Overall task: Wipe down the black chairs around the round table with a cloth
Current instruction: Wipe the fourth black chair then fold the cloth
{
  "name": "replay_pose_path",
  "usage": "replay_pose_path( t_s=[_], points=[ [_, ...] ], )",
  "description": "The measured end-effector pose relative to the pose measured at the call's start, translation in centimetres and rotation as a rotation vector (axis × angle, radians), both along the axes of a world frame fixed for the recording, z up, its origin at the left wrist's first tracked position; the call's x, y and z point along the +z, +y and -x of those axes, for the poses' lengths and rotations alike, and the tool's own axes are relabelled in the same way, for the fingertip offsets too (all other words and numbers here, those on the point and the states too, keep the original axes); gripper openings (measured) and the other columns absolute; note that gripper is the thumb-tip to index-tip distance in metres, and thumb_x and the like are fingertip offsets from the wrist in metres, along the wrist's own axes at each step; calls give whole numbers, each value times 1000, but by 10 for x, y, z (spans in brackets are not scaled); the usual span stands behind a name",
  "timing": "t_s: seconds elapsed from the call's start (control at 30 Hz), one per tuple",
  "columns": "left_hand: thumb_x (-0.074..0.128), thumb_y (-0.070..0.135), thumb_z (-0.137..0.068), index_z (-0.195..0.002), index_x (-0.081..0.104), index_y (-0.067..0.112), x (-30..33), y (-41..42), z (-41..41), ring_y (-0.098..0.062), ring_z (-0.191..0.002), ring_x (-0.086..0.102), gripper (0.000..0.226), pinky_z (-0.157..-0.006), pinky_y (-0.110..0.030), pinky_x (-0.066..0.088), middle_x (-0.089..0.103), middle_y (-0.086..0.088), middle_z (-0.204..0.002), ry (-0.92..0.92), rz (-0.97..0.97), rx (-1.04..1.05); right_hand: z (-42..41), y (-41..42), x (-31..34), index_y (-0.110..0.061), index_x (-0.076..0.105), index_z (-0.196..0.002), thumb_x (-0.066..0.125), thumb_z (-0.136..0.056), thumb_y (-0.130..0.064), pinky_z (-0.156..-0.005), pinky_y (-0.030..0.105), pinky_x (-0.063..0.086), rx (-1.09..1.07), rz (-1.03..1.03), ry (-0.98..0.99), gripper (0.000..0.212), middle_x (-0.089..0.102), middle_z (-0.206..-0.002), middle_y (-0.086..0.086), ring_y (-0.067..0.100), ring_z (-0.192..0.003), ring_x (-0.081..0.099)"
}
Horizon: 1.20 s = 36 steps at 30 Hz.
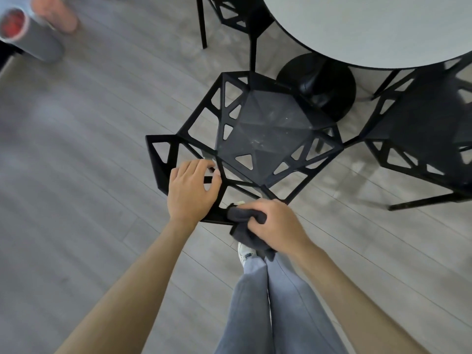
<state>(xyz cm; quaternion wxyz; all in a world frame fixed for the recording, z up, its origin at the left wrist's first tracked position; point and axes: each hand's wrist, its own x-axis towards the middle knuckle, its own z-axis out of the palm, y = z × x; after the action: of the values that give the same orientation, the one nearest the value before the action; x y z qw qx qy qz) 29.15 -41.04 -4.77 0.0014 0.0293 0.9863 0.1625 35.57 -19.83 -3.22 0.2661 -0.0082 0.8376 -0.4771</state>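
A black chair [265,129] with an open triangular frame stands in front of me, its seat dusty with pale specks. My left hand [190,190] grips a bar of the chair's backrest at its near left side. My right hand [277,226] is closed around a dark grey cloth [242,221], pressing it on the top edge of the backrest. Part of the cloth hangs down below my hand. The round grey table [370,29] is at the upper right.
A second black chair [429,134] stands to the right, a third [229,14] at the top beside the table. The table's black pedestal base [316,83] sits behind the near chair. Two cylindrical containers [33,34] stand at the upper left. The floor is grey planks.
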Motion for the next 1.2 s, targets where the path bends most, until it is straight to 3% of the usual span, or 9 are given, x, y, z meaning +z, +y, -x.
replay_pose_path(
  t_s=[0.13, 0.33, 0.53, 0.73, 0.9, 1.03, 1.2],
  points=[
    [52, 37, -102, -107, 70, 22, 1, -1, 1, -16, -106, 62, 24, -94, -35, 41, 72, 9, -105, -10, -9, 8, -14, -8, 5, -41, 72, -118, 57, -84, -23, -84, 29, 55, -29, 10, 62, 41, 70, -110, -21, 4, -103, 63],
    [44, 45, -102, -104, 70, 25, -3, -2, 3, -13, -108, 62, 33, -99, -36, 42, 72, 12, -106, -42, 20, -15, -9, 26, -53, -44, 71, -116, 59, -89, -15, -93, 35, 56, -167, -113, -142, 42, 73, -108, -20, 8, -103, 67],
    [45, 45, -102, -101, 71, 26, -3, -2, 3, -12, -109, 62, 32, -99, -34, 40, 72, 11, -106, -34, 46, 7, 23, 41, -105, -43, 68, -119, 54, -90, -16, -73, 31, 49, 42, -352, -204, 42, 75, -103, -10, 20, -91, 67],
    [56, 49, -98, -102, 70, 30, -6, -3, 2, -12, -115, 60, 25, -106, -38, 36, 70, 14, -108, -24, 129, 93, 71, 14, -132, -37, 63, -122, 60, -94, -22, -90, 38, 54, 293, -343, -155, 32, 73, -114, -2, 29, -109, 66],
    [51, 55, -97, -110, 68, 31, -4, 0, 4, -15, -124, 55, 32, -112, -40, 32, 67, 13, -115, -134, 221, 69, 68, 37, -132, -37, 61, -120, 58, -96, -21, -87, 35, 53, 357, -296, -179, 29, 71, -113, -1, 26, -108, 64],
    [51, 54, -96, -110, 69, 29, 0, 3, 5, -15, -122, 57, 34, -111, -40, 36, 66, 13, -113, -141, 212, 75, 57, 72, -117, -37, 61, -117, 54, -96, -21, -71, 32, 47, 454, -331, -147, 27, 69, -107, -2, 26, -99, 65],
    [55, 53, -93, -109, 70, 28, 2, 5, 6, -15, -118, 59, 33, -109, -39, 39, 67, 13, -112, -129, 205, 102, 69, 49, -121, -30, 63, -116, 55, -95, -15, -83, 40, 54, 478, -345, -121, 28, 73, -103, -1, 27, -101, 66]
  ],
)
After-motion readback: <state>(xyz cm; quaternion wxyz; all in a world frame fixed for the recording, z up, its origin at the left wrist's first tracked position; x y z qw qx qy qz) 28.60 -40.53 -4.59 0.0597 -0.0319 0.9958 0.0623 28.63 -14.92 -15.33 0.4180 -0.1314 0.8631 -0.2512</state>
